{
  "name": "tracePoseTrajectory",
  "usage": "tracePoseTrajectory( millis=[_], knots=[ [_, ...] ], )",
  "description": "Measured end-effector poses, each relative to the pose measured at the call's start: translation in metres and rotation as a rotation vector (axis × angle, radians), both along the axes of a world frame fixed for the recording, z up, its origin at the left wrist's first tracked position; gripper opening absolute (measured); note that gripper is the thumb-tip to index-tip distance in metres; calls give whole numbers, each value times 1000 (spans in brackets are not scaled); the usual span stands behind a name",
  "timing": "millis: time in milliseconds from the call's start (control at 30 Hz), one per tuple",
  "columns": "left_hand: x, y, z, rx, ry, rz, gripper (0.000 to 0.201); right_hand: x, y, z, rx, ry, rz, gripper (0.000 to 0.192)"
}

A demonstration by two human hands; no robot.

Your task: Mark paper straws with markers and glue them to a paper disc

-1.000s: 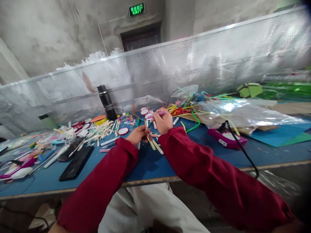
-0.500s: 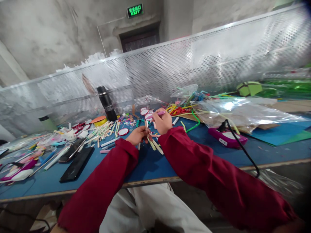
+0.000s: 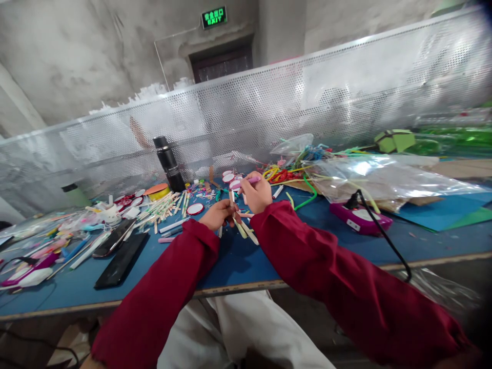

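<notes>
Head view — left hand [image 3: 217,214] around flat wooden sticks [image 3: 242,228], right hand [image 3: 257,195] gripping slim pink marker [image 3: 249,180].

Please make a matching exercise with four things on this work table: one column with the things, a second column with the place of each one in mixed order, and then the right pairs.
Things:
1. black flask
2. pink marker
3. dark phone
4. magenta device with black cable

Places:
A. lying flat on the blue table, left of the red sleeves
B. held in the right hand
C. standing upright at the back, near the perforated metal screen
D. on the table, right of the hands, in front of the clear plastic bag

Pairs: 1-C, 2-B, 3-A, 4-D
</notes>
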State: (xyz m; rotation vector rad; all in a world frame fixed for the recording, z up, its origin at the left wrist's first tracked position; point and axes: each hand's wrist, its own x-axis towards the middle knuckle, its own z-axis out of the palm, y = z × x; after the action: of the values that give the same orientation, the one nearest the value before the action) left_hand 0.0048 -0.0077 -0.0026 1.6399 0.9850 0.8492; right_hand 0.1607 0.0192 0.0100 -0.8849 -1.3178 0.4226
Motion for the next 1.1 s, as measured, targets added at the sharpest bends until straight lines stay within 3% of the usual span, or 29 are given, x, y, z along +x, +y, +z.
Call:
tracePoseTrajectory(
  millis=[667, 1100],
  knots=[
    [1, -1, 1, -12, -13, 17, 28, 0, 0, 2, 13, -1, -58, 14],
    [2, -5, 6, -32, -55, 161, 23, -1, 1, 0, 65, 35, -6, 16]
  ],
)
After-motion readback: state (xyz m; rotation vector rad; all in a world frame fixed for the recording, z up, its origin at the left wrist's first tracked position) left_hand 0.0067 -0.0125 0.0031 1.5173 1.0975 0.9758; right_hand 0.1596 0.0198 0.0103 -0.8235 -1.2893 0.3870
